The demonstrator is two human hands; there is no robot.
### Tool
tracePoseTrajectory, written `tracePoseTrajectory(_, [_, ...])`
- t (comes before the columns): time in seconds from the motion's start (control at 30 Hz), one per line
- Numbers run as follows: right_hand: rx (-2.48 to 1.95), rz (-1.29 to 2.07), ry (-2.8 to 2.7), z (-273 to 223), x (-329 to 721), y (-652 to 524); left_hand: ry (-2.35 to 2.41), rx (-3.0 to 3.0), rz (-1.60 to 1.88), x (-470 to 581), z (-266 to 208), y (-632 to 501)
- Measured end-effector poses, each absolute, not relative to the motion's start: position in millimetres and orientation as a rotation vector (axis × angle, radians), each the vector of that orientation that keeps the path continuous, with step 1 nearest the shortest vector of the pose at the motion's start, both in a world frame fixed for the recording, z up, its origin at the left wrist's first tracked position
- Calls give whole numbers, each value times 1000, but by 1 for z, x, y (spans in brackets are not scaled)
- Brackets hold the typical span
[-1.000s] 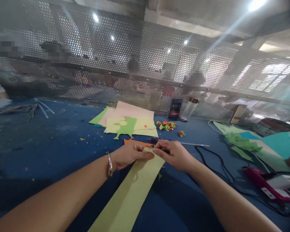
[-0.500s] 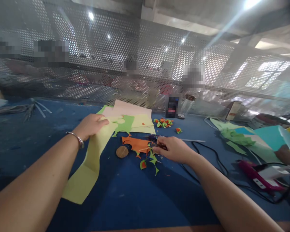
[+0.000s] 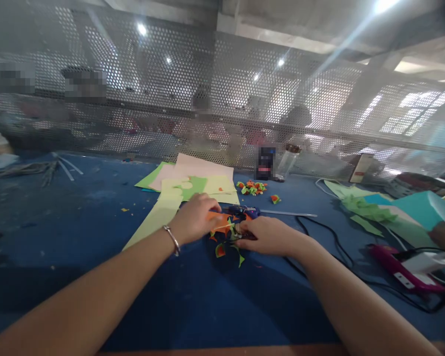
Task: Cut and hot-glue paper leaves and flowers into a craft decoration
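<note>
My left hand (image 3: 197,216), with a bangle at the wrist, reaches over the orange paper scrap (image 3: 222,225) with its thumb and fingers apart. Beneath my right hand (image 3: 263,233) lie green paper offcuts (image 3: 240,258); its fingers are curled round a small dark item that I cannot make out. Just beyond that hand rests a blue glue gun (image 3: 248,211) with a clear glue stick (image 3: 289,213) behind it. A small green-and-orange paper piece (image 3: 220,250) lies in front of the hands. To the left, a pale yellow paper strip (image 3: 150,222) runs partly under my left forearm.
Behind the hands are stacked pink paper (image 3: 203,167) and a pile of small paper flowers (image 3: 251,188). A clear jar (image 3: 288,160) stands against the perforated screen (image 3: 141,109). On the right are a magenta power strip (image 3: 402,269), black cables and another person's hand (image 3: 443,235).
My left hand has let go of the yellow paper strip, which now lies flat, and has moved right to the orange scrap. My right hand has barely moved.
</note>
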State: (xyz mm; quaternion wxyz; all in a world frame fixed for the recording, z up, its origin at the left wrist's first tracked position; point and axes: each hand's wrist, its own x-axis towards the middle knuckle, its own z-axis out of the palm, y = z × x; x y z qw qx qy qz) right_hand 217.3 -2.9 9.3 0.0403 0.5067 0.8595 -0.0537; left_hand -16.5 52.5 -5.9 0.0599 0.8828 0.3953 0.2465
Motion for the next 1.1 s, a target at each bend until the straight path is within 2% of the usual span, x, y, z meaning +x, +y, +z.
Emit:
tracePoseTrajectory(0.2, [1564,-100,2625,8,215,-6,1162,2609,642,3,-30,45])
tracePoseTrajectory(0.4, [1574,-92,2575,7,213,-9,1112,2525,556,1,-24,54])
tracePoseTrajectory(0.63, [1553,-97,2508,10,202,-16,1094,2119,764,-17,-15,53])
tracePoseTrajectory(0.9, [1565,-94,2493,6,200,-16,1139,2600,565,5,-29,41])
tracePoseTrajectory(1.1, [1561,-87,2481,9,203,-15,1143,2621,542,10,-35,43])
